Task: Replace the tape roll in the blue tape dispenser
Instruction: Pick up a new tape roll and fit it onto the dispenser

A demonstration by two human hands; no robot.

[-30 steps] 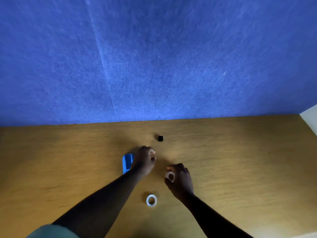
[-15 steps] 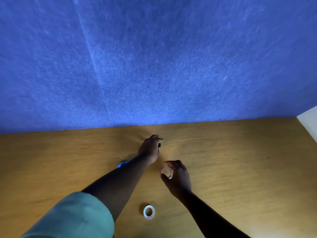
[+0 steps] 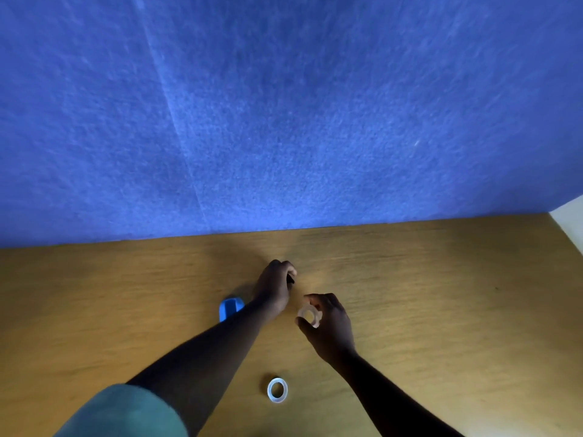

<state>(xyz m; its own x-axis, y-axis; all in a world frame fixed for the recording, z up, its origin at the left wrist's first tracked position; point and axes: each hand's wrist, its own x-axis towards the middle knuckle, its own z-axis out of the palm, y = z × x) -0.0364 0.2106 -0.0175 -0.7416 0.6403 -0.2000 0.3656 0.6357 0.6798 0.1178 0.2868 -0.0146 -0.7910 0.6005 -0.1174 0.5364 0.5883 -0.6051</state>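
Dispenser [image 3: 231, 307], small and blue, lies on the wooden worktop [image 3: 441, 310], partly hidden behind the left arm. The left hand [image 3: 275, 287] is curled tight around a little black thing [image 3: 291, 280] just past it, while the right hand [image 3: 328, 326] pinches a clear tape roll [image 3: 310, 316] between thumb and fingers. A white ring [image 3: 277, 390] lies flat nearer the person, well apart from both hands.
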